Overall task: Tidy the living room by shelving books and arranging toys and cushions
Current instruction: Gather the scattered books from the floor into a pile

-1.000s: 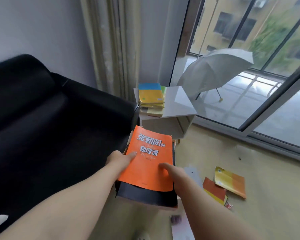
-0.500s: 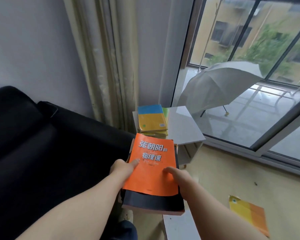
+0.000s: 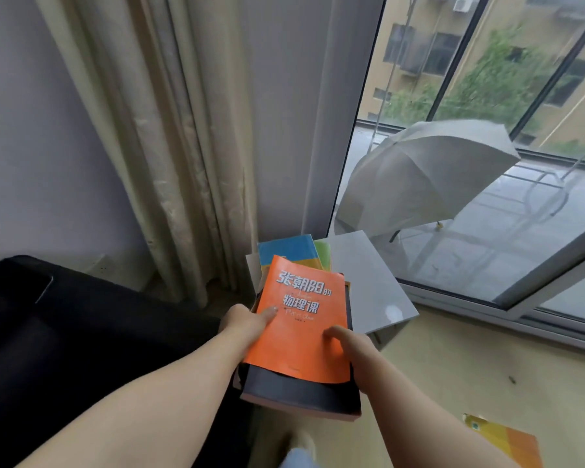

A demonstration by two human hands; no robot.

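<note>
Windowside table: orange book, white lettering.

The orange book has big white words on its cover. The top line says 张朝阳的, a bit past the fingers. The next line says 物理课, right beside the tips of the fingers. A thin scribbled line under that is too small to read.

Stack between left hand and right hand, overlapping the table's near-left edge. Pile on the table's left part, behind the stack. Sofa left of the table; curtain behind both. Umbrella beyond the window, at right. Loose book on the floor, near right.
</note>
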